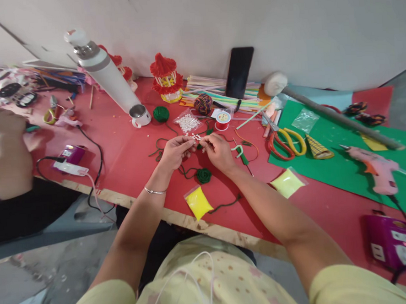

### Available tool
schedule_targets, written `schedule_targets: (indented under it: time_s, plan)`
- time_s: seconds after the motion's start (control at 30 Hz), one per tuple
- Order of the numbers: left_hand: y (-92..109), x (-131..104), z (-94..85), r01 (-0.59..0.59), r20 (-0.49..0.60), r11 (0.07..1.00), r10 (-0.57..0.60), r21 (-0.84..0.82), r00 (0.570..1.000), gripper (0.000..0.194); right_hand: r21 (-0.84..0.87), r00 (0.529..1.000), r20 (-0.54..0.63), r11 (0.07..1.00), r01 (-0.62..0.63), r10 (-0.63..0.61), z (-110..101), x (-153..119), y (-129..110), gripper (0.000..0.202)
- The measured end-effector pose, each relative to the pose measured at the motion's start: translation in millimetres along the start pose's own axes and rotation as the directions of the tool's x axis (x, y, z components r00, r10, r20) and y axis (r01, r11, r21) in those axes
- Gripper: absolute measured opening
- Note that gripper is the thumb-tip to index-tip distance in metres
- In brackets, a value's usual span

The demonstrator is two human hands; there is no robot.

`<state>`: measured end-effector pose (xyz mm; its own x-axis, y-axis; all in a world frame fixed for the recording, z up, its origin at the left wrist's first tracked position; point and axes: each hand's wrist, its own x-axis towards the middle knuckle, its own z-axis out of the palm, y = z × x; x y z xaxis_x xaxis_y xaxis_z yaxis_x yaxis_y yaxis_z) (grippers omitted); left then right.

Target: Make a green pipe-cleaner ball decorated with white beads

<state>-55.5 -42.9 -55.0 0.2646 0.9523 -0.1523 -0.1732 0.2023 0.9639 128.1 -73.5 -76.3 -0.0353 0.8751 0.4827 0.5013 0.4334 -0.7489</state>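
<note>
My left hand (175,152) is closed in a pinch, fingertips together, over the red table. Facing it across a small gap, my right hand (218,152) pinches too; whatever the fingertips hold is too small to make out. Loose white beads (196,137) lie just beyond both hands, near a clear bag of white beads (188,122). A coiled dark green yarn piece (203,175) rests below them, with green yarn strands around. To the right is a green-handled hook (243,157). A red thread spool (222,118) stands behind my right hand. Nearer me lies a yellow packet (198,202).
A tall white bottle (111,79) and a cup (140,115) stand left. Behind are a red-and-yellow craft model (166,78) and a phone (240,71). Scissors (287,143), a glue gun (374,166) and a purple power box (392,243) lie right. Another person's arm (8,152) is far left.
</note>
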Motion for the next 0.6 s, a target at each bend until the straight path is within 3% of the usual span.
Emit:
schedule_targets:
  time_s: [0.6]
  plan:
    - [-0.8, 1.8, -2.8, 0.035, 0.012, 0.998, -0.035, -0.044, 0.999, 0.040, -0.003, 1.000, 0.005, 1.000, 0.005, -0.005, 0.6, 0.5, 1.7, 0.034]
